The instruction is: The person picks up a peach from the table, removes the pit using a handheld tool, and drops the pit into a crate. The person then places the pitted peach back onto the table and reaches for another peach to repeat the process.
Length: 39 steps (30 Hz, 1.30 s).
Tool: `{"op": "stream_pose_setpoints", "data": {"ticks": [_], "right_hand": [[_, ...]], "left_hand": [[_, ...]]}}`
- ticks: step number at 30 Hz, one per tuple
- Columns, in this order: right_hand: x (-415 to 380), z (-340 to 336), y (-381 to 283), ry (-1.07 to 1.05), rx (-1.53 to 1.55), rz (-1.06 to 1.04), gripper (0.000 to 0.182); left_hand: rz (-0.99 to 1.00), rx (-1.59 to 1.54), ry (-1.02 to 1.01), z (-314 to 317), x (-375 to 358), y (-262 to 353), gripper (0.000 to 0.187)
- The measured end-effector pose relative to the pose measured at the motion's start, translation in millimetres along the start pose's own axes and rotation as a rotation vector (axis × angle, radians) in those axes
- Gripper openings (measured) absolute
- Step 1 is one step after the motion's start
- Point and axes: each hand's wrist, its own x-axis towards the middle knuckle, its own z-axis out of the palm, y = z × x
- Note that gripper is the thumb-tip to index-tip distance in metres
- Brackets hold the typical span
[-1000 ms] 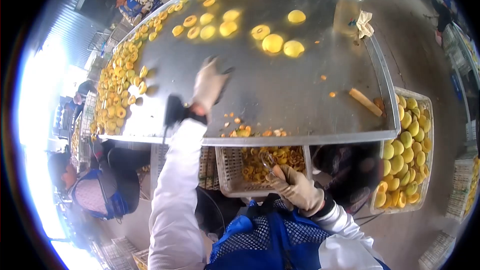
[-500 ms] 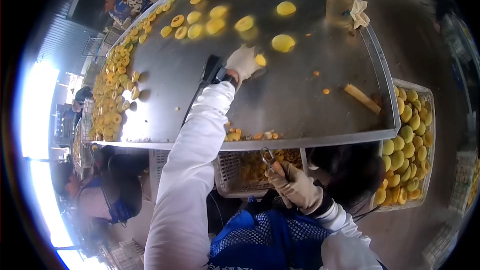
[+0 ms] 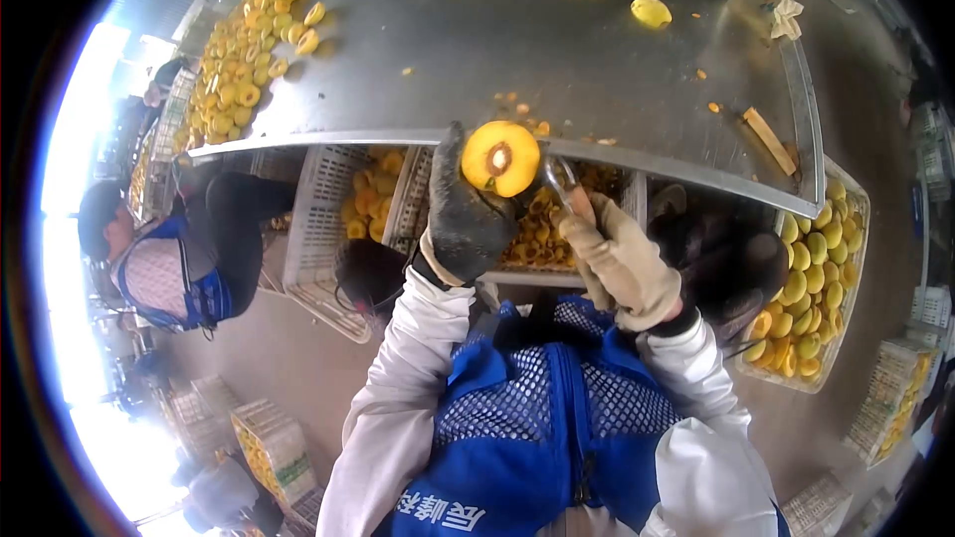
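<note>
My left hand (image 3: pixel 468 224), in a glove with a dark palm, is closed on a yellow peach half (image 3: pixel 500 158) just in front of the table edge. The cut face is turned up and shows the brown pit at its centre. Close to its right side is the metal loop of a pitting tool (image 3: pixel 575 197) with a wooden handle. My right hand (image 3: pixel 627 264), in a pale glove, grips that handle. Below both hands sits a crate (image 3: pixel 537 278) holding peach scraps.
The metal table (image 3: pixel 448 80) carries a heap of peach halves (image 3: pixel 234 89) at left and a row along its far side. A wooden stick (image 3: pixel 769 141) lies near its right edge. A crate of peaches (image 3: pixel 821 268) stands at right. Another person (image 3: pixel 179 259) is at left.
My left hand has come back from over the table to the front edge, now with the cut peach face up. My right hand with the tool has risen beside it. The view has shifted.
</note>
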Motion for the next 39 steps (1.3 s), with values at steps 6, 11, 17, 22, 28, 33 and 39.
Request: {"op": "stream_pose_setpoints", "data": {"ticks": [6,11,17,22,28,33,39], "right_hand": [[4.4,35.1,-23.2,0.001,-0.251,0.000,0.039],[21.5,41.0,-0.4,0.033,-0.364,-0.098,0.039],[26.9,34.1,9.8,-0.029,-0.290,-0.119,0.041],[16.0,25.3,-15.3,-0.174,-0.397,0.028,0.042],[21.7,17.0,-4.2,-0.332,-0.180,-0.026,0.042],[11.4,41.0,-12.1,-0.039,-0.503,0.009,0.052],[17.9,23.1,-3.2,-0.187,0.028,0.075,0.049]], "left_hand": [[-0.133,-0.141,0.106,-3.1,-21.3,-9.0,0.065],[-0.046,-0.003,0.083,-9.5,-22.8,-8.8,0.060],[0.105,0.213,0.059,-12.5,-16.5,3.2,0.061],[0.076,0.132,0.078,-9.9,-20.1,-0.3,0.047],[0.083,0.173,-0.026,-18.4,-20.3,-4.6,0.049],[0.052,0.130,-0.066,-19.8,-21.8,-11.5,0.056],[-0.136,-0.137,0.124,-2.6,-21.9,-4.8,0.060]]}}
